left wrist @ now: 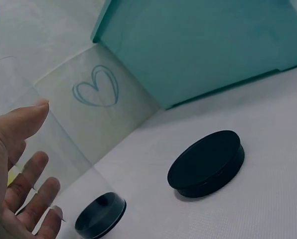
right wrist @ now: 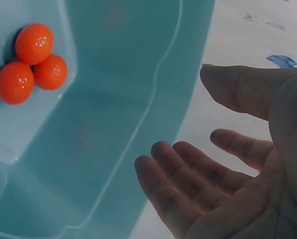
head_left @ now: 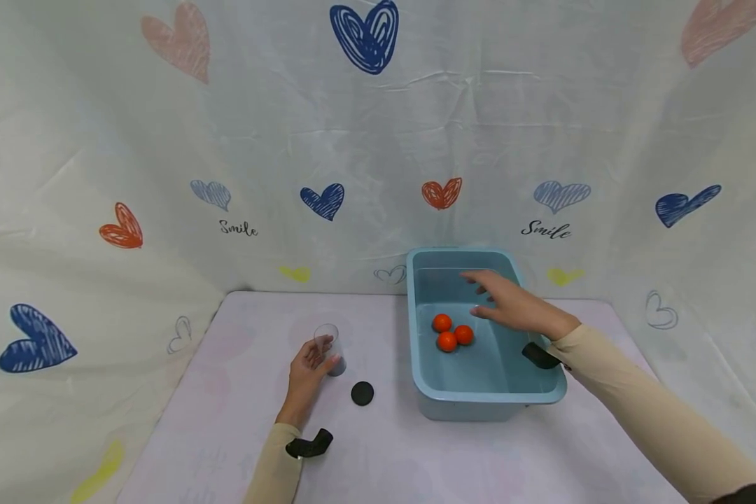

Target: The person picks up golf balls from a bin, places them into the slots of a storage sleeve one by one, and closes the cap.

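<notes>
My left hand [head_left: 311, 367] holds a clear plastic tube [head_left: 326, 336] with a dark base [left wrist: 101, 216], upright on the table. Its thumb and curled fingers [left wrist: 38, 184] are around the tube's side. Just right of the tube lies a round black lid [head_left: 362, 393], flat on the tabletop. Over the blue bin [head_left: 466, 397] is my right hand [head_left: 513, 304], its fingers spread and nothing in them. Three orange balls [right wrist: 35, 44] lie together on the bin floor, left of the right hand in the head view.
The pale table [head_left: 227, 399] carries the bin on its right half, near the back edge. Behind it and at the sides hangs a white curtain [head_left: 378, 126] printed with hearts and "Smile".
</notes>
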Motion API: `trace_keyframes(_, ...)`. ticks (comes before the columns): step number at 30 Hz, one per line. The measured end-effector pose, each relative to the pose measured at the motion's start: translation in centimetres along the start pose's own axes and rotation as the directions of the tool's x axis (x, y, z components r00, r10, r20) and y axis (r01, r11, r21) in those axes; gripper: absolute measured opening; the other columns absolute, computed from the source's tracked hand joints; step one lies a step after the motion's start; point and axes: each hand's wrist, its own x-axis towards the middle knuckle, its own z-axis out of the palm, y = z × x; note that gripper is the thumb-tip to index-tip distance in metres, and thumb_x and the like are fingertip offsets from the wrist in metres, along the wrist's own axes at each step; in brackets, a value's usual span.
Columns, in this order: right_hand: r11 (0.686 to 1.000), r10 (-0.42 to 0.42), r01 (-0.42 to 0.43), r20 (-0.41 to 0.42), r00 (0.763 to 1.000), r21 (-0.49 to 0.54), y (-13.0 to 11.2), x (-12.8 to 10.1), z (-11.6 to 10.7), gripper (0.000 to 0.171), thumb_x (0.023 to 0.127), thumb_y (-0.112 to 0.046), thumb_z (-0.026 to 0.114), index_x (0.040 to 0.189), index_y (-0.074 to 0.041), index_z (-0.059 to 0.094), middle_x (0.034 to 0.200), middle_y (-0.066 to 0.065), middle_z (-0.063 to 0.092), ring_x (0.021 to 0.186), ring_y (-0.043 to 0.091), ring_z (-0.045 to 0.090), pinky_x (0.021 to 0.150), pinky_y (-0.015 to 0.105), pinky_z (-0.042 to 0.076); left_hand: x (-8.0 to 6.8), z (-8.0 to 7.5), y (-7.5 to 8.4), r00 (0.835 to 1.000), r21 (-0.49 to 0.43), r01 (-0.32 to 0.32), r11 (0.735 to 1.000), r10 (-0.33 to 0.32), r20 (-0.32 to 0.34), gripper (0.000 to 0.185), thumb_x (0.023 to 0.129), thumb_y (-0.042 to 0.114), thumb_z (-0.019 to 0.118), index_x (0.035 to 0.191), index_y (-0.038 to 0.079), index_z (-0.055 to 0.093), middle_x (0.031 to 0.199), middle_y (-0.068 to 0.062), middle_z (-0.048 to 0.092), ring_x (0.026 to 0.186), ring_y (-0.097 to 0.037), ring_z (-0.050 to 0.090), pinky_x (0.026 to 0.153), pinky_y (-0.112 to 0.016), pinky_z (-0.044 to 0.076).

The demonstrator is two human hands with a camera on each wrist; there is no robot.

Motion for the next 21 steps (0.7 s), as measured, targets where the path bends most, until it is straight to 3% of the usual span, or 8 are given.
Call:
trace_keyframes(12,0.996,0.013,-0.023,0.124,0.992,0.083,1.3,2.3,1.2,0.06,0.099,-0.002,0.069,0.15,0.014,0.041,0.142,0.037,0.054,0.122,0.05,0.061,0.1,0.057,0.057,0.2,0.1,-0.1,0.999,-0.029,0.033,0.999,-0.033,-0.001,0.053,0.093,0.001,0.078,0.142,-0.001,0.057,0.147,-0.018,0.06,0.141,-0.025,0.051,0.125,-0.037,0.035)
trace_keyframes(21,0.982,0.094,-0.135,0.276,0.956,0.132,3.0,4.1,2.1,0.059,0.097,-0.002,0.071,0.148,0.013,0.045,0.141,0.034,0.055,0.126,0.052,0.059,0.102,0.053,0.058,0.2,0.2,-0.1,0.999,-0.015,0.037,0.999,-0.037,-0.008,0.051,0.093,0.0,0.078,0.14,-0.002,0.058,0.147,-0.021,0.059,0.145,-0.033,0.049,0.127,-0.047,0.032)
